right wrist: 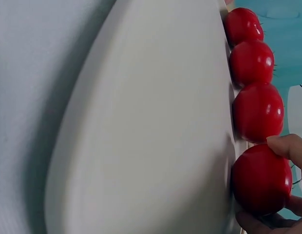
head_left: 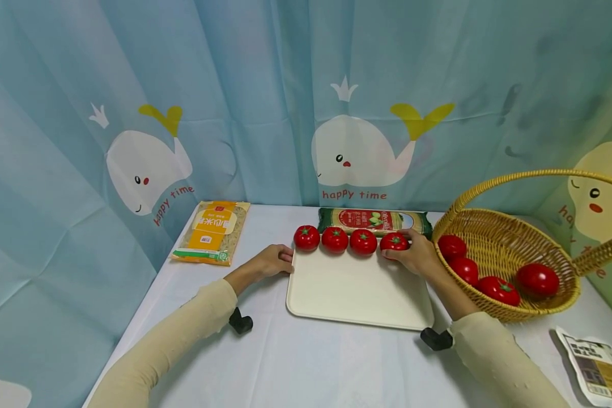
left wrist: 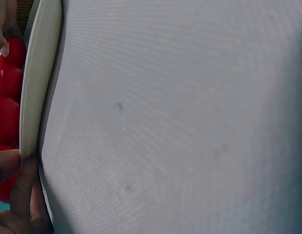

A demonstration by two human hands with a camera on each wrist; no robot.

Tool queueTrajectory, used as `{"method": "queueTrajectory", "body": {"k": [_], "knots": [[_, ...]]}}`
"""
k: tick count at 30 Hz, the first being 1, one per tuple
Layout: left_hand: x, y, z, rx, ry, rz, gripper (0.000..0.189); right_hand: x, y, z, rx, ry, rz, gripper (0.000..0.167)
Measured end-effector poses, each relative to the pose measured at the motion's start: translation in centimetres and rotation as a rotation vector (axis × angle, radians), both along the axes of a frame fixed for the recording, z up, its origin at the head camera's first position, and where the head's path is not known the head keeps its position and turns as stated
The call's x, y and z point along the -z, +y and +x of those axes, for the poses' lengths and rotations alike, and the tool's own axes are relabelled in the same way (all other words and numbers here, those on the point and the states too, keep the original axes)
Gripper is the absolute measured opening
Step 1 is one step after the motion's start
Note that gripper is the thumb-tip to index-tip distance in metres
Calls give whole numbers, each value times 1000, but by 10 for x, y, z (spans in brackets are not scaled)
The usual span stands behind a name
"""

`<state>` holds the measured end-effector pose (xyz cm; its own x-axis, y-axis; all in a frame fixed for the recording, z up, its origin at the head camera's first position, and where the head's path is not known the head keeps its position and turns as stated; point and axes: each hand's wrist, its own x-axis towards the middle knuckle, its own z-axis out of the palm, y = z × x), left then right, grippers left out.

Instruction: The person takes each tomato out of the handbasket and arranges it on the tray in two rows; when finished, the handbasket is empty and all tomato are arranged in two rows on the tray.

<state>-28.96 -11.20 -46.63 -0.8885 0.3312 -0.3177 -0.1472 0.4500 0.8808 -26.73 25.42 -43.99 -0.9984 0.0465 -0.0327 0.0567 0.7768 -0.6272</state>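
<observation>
A cream tray lies on the white table, with a row of red tomatoes along its far edge. At the tray's left rim, my left hand pinches the edge between thumb and fingers, seen closely in the left wrist view. My right hand grips the rightmost tomato of the row, thumb on one side and fingers on the other. That tomato sits at the tray's far right corner, close beside its neighbour.
Right of the tray stands a wicker basket with a tall handle, holding several tomatoes. Behind the row lies a green and red packet. A yellow grain bag is at left, a white pouch at front right. A curtain hangs behind.
</observation>
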Motion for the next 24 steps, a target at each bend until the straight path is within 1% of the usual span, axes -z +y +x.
{"method": "queueTrajectory", "body": {"k": [7, 14, 24], "knots": [[-1, 0, 0, -2, 5, -10, 47, 2, 0, -2, 12, -12, -18, 80], [0, 0, -1, 1, -5, -20, 46, 5, 0, -5, -1, -6, -43, 77], [0, 1, -1, -2, 4, -24, 45, 4, 0, -7, -8, -15, -63, 77]]}}
